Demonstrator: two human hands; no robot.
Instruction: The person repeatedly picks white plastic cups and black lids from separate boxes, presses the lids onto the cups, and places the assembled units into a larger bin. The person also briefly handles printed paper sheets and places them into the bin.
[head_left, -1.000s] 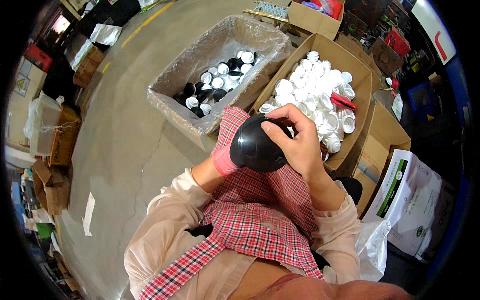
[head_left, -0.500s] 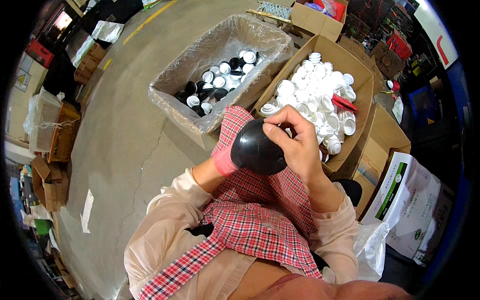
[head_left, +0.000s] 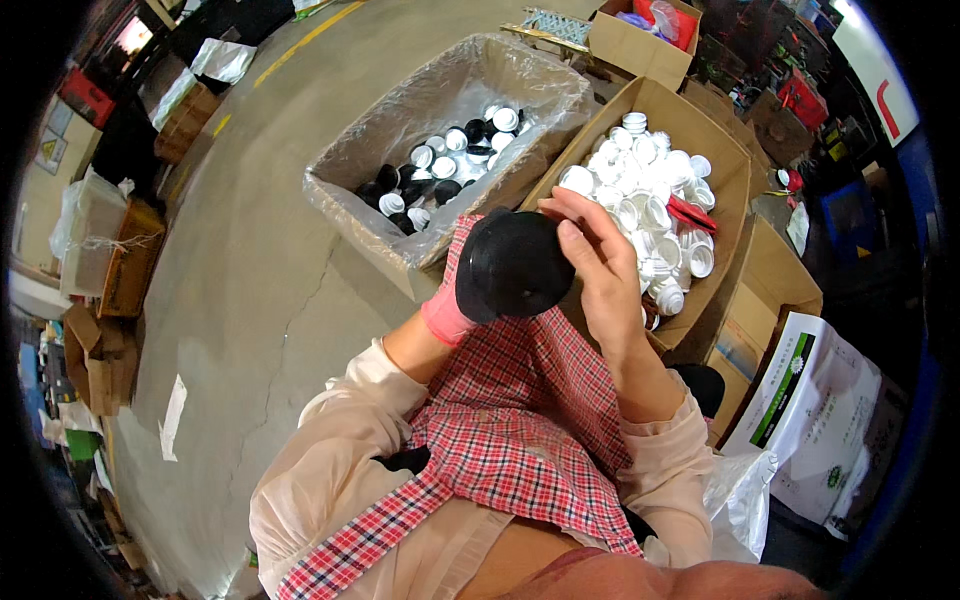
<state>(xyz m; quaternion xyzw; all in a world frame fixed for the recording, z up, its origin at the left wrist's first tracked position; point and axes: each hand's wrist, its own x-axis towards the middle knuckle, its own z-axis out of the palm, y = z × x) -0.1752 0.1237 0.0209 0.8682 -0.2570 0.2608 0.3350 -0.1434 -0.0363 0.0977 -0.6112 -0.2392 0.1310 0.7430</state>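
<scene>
A black, glossy round piece with a domed shape is held up in front of my lap. My left hand, in a pink glove, grips it from the left and behind; the piece hides most of its fingers. Close by the right rim of the black piece is my bare right hand, its fingers extended and the thumb apart from them. Whether the thumb still touches the rim is hard to make out. A red-handled tool lies on white plastic parts beyond my right hand.
Ahead stands a box lined with clear plastic, containing black and white round parts. Right of it, an open cardboard box holds the white parts. Another carton and a white printed sack are at my right.
My right fingers have come off the top of the black piece and straightened out beside it. The piece has tilted and shifted slightly left and up in my left hand.
</scene>
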